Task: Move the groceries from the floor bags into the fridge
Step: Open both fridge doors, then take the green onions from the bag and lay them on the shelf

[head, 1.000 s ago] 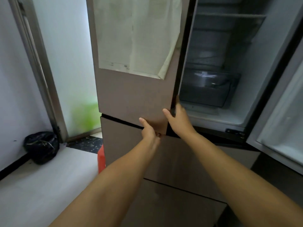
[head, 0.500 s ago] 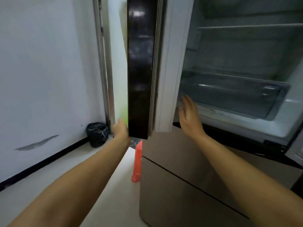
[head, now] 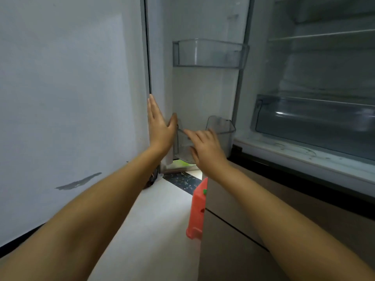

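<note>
Door [head: 203,94] has swung from edge-on to fully open since half a second ago, inner side with two clear bins now facing the camera. Left hand [head: 160,124] is flat, fingers straight, against the door's outer edge, gripping nothing; right hand [head: 207,147] hangs loose in front of the lower bin [head: 222,128], and contact can't be told. Fridge [head: 316,78] is open with its drawer [head: 312,118] at right; no groceries or bags in view.

clear glossy plastic door bin [head: 209,52], translucent plastic crisper drawer [head: 316,118], matt white wall [head: 67,94], orange plastic stool [head: 197,209]
</note>
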The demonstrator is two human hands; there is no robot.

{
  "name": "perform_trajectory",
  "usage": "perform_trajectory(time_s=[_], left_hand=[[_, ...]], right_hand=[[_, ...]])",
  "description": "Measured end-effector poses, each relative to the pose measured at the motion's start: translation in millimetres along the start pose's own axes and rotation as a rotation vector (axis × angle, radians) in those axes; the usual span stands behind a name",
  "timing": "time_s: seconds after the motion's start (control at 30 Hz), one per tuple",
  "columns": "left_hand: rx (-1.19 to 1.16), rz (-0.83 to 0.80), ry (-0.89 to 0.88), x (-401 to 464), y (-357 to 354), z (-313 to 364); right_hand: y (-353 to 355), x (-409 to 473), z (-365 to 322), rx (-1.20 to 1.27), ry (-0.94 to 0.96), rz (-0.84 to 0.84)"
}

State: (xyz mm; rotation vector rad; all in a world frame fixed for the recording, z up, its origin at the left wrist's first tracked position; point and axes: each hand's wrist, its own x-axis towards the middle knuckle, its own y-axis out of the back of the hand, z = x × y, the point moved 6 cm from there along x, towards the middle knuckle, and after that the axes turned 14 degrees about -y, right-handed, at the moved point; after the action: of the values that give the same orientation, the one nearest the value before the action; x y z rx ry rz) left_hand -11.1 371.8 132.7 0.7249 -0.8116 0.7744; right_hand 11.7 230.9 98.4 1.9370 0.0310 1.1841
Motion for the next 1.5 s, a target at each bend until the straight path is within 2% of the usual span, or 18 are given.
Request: perform_trajectory(time_s=[0.4, 0.6, 0.7, 0.77, 0.83, 0.9, 1.1, 1.23, 1.4, 1.5], left_hand=[[-0.099, -0.149, 0.105, 45, 3, -84], [-0.066, -0.321, 0.272, 27, 12, -93], [-0.024, -0.376, 0.270, -14, 27, -82], [0.012, -0.389, 0.255, -50, 43, -69], [0.058, -0.395, 0.280, -89, 65, -59], [0.108, -0.396, 0.355, -135, 92, -54], [0.291, -0.380, 0.637, -304, 186, -43], [0.393, -0.336, 0.806, -392, 266, -32], [0.530, -0.215, 0.950, -463, 384, -15], [0.601, -0.167, 1.028, -504, 454, -7]], right_hand=[[-57, 48, -54, -0.154, -0.120, -0.183], [-68, 63, -59, -0.198, -0.137, -0.365], [-59, 56, -57, -0.090, -0.104, -0.430], [-43, 41, -51, 0.123, -0.137, -0.366], [-33, 9, -46, 0.251, -0.162, -0.283], [-42, -40, -53, 0.223, -0.079, -0.297], [-100, -203, -119, 0.171, 0.060, -0.730], [-116, -272, -186, 0.152, 0.169, -0.902], [-125, -319, -278, 0.120, 0.300, -1.004], [-145, -353, -343, 0.025, 0.394, -1.170]])
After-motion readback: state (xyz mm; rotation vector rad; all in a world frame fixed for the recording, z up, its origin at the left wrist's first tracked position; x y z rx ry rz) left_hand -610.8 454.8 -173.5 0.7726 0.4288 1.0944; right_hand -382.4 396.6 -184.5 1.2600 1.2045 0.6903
